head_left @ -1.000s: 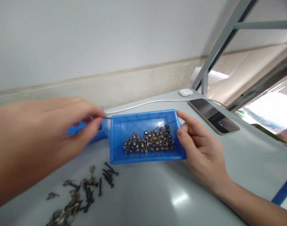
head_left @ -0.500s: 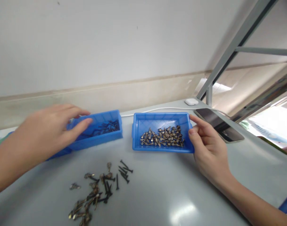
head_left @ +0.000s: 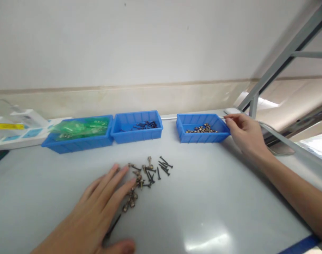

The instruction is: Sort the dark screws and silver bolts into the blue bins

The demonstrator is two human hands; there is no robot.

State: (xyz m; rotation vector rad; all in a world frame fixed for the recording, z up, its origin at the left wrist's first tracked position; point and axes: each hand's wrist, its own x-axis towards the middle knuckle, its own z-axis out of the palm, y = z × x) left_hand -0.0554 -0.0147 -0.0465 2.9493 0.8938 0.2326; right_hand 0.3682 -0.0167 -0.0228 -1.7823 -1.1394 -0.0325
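Note:
My left hand (head_left: 105, 201) is spread flat, palm down, its fingertips at the edge of a loose pile of mixed screws (head_left: 147, 173) on the table. Short brassy-looking screws and long black ones make up the pile, and the hand hides part of it. At the right, my right hand (head_left: 244, 132) has its thumb and fingers pinched at the end rim of a blue plastic bin (head_left: 203, 138). Brassy screws (head_left: 203, 128) lie inside that bin. The middle blue bin (head_left: 138, 135) holds black screws (head_left: 146, 125).
A third blue bin (head_left: 84, 144) at the left contains a green plastic bag (head_left: 81, 127). Behind it sits a white power strip (head_left: 25, 135). A phone (head_left: 281, 148) and a white cable lie by the right hand. A metal frame (head_left: 277, 67) rises at right, near the wall.
My left hand has moved from above the middle bin down to the loose screws, and spread out. The right bin, earlier tipped toward me, now stands level. The view has shifted, showing more at left.

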